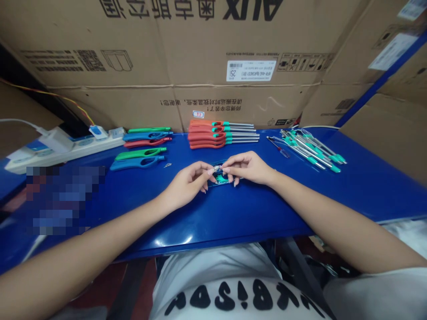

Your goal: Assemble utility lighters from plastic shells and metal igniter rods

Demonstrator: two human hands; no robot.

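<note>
Over the middle of the blue table, my left hand (195, 180) and my right hand (248, 168) meet, fingertips almost touching. Both pinch a small pale part (217, 168), perhaps with fine wire; it is too small to name. Right below it lies a blue lighter casing (213, 184) with a green piece (221, 178) inside, partly hidden by my fingers. A small metal clip-like piece (167, 165) rests to the left of my left hand.
Stacked red lighters (207, 135) with metal tubes lie behind my hands. Blue and green handle shells (138, 163) are at left, near a white power strip (83, 149). Metal tubes with green ends (313, 149) and a screwdriver-like tool (278, 146) lie right. Cardboard (187, 58) walls the back.
</note>
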